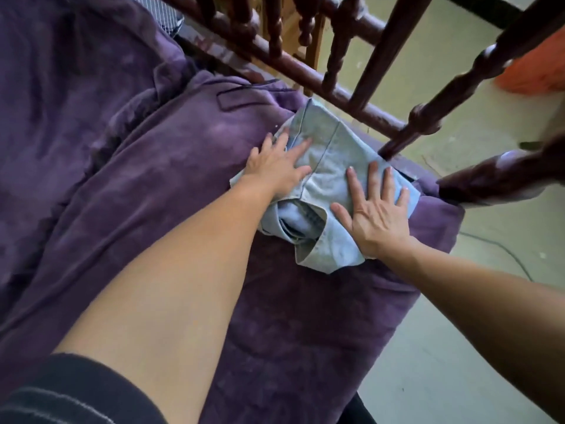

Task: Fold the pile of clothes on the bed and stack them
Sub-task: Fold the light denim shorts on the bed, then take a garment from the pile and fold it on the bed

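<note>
A folded light-blue denim garment point(331, 154) lies near the corner of the bed, on a purple blanket point(137, 185). My left hand point(275, 169) presses flat on its left side with straight fingers. My right hand point(377, 209) lies flat on its right side, fingers spread. Folded layers of the garment show at its near edge between my two hands.
A dark turned-wood bed rail point(305, 71) with spindles runs along the far side, right behind the garment. A thick wooden post point(501, 175) stands at the bed corner. Beyond the rail is pale floor point(458, 71) with an orange object point(538, 65) at top right. A checked cloth point(165, 16) peeks out at the top.
</note>
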### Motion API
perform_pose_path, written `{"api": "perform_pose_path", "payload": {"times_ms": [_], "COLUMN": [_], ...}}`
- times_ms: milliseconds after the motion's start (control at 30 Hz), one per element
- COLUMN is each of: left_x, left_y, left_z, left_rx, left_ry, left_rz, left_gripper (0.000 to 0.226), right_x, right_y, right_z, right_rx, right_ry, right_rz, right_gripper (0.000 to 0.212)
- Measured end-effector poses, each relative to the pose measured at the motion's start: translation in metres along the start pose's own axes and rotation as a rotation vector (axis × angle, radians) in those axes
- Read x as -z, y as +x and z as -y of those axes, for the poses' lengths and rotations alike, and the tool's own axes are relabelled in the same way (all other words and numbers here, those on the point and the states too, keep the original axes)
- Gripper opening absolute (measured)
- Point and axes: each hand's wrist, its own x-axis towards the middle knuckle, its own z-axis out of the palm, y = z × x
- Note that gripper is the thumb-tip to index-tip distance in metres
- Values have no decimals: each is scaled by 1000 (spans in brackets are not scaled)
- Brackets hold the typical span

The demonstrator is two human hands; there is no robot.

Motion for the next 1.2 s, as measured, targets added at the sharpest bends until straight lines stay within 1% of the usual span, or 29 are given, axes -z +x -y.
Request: {"api": "perform_pose_path", "payload": {"times_ms": [67, 167, 233, 333, 467, 600, 700, 767, 833, 933, 1033, 1133, 1200], "left_x": [8, 7, -2, -19, -44, -69, -88, -103, -121, -147, -170, -189, -200], "left_y": [-10, -69, -124, -212, -328, -443, -536, -602, -669, -764, -844, -903, -932], "left_z": [0, 3, 11, 30, 51, 64, 68, 67, 65, 66, 75, 89, 102], "left_rx": [-2, 20, 79, 236, 419, 562, 655, 704, 754, 855, 965, 1066, 1112], "left_ry": [7, -8, -64, -137, -254, -372, -409, -408, -395, -403, -429, -487, -530], "left_rz": [-11, -117, -136, -83, -35, -62, -140, -177, -205, -221, -244, -286, -308], "left_gripper": [58, 56, 57, 53, 42, 35, 34, 32, 29, 27, 27, 28, 29], "right_x": [3, 16, 29, 49, 67, 70, 68, 63, 55, 47, 45, 45, 39], "right_y": [-1, -17, -34, -66, -123, -197, -265, -316, -369, -439, -497, -539, -560], "right_z": [-1, 2, 14, 43, 101, 168, 218, 251, 284, 335, 384, 430, 459], "right_rx": [13, -13, -19, 55, 254, 485, 685, 802, 896, 1042, 1183, 1294, 1335], "right_ry": [-24, -36, -42, -31, -69, -150, -233, -236, -245, -280, -306, -331, -348], "right_rz": [26, 42, 50, 35, 12, 42, 34, 77, 128, 128, 85, 45, 45], "right_gripper": [78, 74, 70, 61, 60, 59, 48, 36, 30, 29, 30, 30, 31]}}
